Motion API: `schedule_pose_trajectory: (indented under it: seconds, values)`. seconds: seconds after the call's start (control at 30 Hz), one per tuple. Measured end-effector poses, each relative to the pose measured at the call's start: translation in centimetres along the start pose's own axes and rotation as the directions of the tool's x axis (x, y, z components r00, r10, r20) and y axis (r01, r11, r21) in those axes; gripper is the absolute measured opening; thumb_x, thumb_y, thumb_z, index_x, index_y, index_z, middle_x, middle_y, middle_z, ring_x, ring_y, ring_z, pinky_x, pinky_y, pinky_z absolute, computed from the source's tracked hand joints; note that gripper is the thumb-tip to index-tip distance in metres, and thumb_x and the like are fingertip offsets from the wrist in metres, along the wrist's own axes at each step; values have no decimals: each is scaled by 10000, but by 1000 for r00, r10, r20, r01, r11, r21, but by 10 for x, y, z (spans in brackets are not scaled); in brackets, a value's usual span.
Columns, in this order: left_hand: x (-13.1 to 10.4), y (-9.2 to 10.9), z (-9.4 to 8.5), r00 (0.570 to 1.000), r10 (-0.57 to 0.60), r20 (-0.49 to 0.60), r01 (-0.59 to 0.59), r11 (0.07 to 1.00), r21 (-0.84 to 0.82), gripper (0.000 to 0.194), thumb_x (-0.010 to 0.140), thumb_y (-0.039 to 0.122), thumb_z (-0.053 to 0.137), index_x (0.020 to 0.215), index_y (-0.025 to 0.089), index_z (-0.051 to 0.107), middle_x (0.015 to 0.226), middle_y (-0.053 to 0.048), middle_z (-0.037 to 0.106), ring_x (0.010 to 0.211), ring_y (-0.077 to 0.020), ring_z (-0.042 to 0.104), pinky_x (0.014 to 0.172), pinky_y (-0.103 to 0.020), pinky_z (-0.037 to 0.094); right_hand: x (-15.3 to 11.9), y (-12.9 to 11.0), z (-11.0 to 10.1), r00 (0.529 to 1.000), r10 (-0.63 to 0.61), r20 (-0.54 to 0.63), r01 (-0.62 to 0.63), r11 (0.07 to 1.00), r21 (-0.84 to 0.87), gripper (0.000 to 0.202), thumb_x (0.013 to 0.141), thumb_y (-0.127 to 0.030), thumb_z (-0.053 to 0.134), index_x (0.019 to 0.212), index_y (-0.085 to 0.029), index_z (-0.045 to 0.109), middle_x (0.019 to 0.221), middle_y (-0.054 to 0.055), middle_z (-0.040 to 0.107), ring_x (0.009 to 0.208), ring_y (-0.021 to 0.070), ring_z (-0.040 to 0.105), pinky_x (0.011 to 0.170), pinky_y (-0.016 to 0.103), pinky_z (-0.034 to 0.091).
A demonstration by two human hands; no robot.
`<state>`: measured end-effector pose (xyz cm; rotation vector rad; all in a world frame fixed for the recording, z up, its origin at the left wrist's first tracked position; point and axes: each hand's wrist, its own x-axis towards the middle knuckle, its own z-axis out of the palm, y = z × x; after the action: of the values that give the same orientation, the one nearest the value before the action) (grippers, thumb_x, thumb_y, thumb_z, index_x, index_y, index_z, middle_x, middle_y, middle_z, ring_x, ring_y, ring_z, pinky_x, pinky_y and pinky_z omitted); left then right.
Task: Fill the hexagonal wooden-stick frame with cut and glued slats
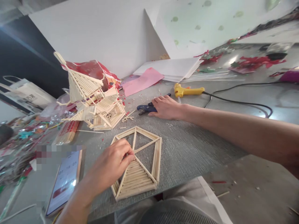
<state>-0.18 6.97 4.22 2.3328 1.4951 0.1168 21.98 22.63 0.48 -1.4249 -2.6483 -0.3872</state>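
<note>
A hexagonal frame of thin wooden sticks (157, 158) lies flat near the table's front edge. Spokes meet at its centre, and parallel sticks fill the triangular section nearest me. My left hand (113, 163) is closed in a pinch at the centre, thumb against forefinger; any small piece between the fingertips is hidden. Beyond the frame, my right hand (165, 107) rests palm down with its fingers curled over blue-handled cutters (146, 108), whose jaws point left. Behind the frame at left stands a pagoda-like stick model (93, 99) with slanted roofs. Cut stick bits (128, 119) lie beside it.
A yellow glue gun (189, 91) with a black cord lies behind my right forearm. A phone (64, 182) is left of my left hand. Pink paper (143, 81), white sheets (173, 68) and a red bag (105, 73) are at the back. Plastic wrappings clutter the left.
</note>
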Motion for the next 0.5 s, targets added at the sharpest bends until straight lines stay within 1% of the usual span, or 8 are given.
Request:
schedule_pose_trajectory:
  seconds: [0.1, 0.23, 0.3, 0.4, 0.47, 0.5]
  values:
    - [-2, -2, 4, 1000, -4, -22, 3, 999, -34, 194, 865, 250, 405, 735, 183, 533, 819, -13, 537, 783, -146, 509, 716, -285, 372, 1, 1, 2, 1000, -13, -24, 13, 1000, -5, 657, 838, -595, 307, 1099, -40, 543, 1049, 193, 573, 956, 305, 513, 798, 385, 337]
    - [-7, -7, 8, 998, -30, -47, 25, 996, -88, 175, 859, 274, 431, 778, 196, 564, 853, -12, 553, 795, -144, 519, 724, -272, 383, 1, 2, 2, 1000, -17, -22, 17, 1000, 4, 650, 838, -594, 311, 1099, -47, 544, 1049, 193, 574, 961, 302, 510, 807, 384, 334]
    - [-10, -8, 9, 998, -43, -49, 38, 995, -94, 149, 848, 273, 448, 805, 204, 573, 861, -12, 562, 786, -145, 523, 710, -266, 388, 0, 2, 1, 1000, -16, -14, 16, 1000, 10, 647, 839, -592, 310, 1102, -48, 540, 1053, 196, 572, 959, 302, 510, 809, 386, 331]
    - [-12, -6, 9, 997, -44, -58, 39, 995, -88, 173, 855, 273, 427, 774, 202, 563, 837, -15, 571, 772, -151, 530, 701, -266, 391, -1, 2, 0, 1000, -19, -5, 19, 999, 29, 642, 840, -588, 312, 1103, -46, 535, 1052, 200, 569, 957, 304, 513, 808, 393, 333]
    - [-14, -4, 9, 994, -59, -93, 50, 994, -94, 197, 863, 283, 408, 750, 201, 548, 810, -14, 576, 755, -153, 537, 695, -266, 392, -2, 1, -2, 1000, -22, -7, 23, 999, 42, 631, 840, -581, 320, 1110, -51, 530, 1063, 201, 560, 970, 308, 509, 810, 398, 336]
    - [-15, -4, 10, 989, -78, -128, 65, 992, -106, 199, 862, 294, 409, 745, 202, 541, 791, -10, 579, 736, -152, 539, 685, -262, 392, -2, 1, -4, 999, -27, -18, 27, 999, 42, 626, 837, -580, 331, 1117, -55, 527, 1080, 201, 550, 984, 312, 503, 817, 403, 335]
